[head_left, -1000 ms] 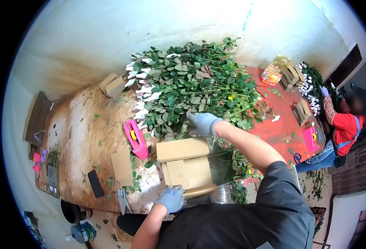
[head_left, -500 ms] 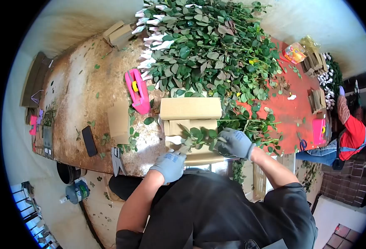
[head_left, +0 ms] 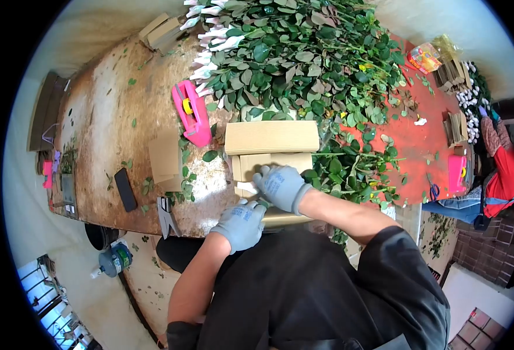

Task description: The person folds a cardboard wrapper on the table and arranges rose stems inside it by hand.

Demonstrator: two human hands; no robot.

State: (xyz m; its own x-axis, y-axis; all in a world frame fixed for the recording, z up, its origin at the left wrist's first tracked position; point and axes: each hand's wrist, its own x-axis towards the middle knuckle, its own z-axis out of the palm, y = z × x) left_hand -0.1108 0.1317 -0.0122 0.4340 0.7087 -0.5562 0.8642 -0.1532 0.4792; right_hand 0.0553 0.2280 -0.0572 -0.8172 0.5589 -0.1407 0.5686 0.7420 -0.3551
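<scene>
My right hand [head_left: 281,188], in a grey glove, reaches over the open cardboard piece [head_left: 303,161] in front of me. Its bent fingers close around the neck of a rose in a white bud sleeve [head_left: 246,187], whose stem is hidden below the hand. Just nearer to me, my left hand [head_left: 239,225], gloved too, has its fingers curled at the cardboard's near left edge. A bit of green shows by its fingertips, but its grip is hidden. A ribbed cardboard flap [head_left: 271,137] stands along the far side.
A big heap of leafy roses [head_left: 303,64] covers the back; more leafy stems [head_left: 350,169] lie right. To the left are a pink tape dispenser [head_left: 191,114], a phone [head_left: 125,190], cardboard sheets [head_left: 165,160] and a stapler-like tool [head_left: 167,217]. A co-worker in red [head_left: 499,189] stands far right.
My right hand has moved left from the leafy stem's right end to the white-sleeved bud. The leaves between my hands are now mostly out of sight. My left hand stays near the same place.
</scene>
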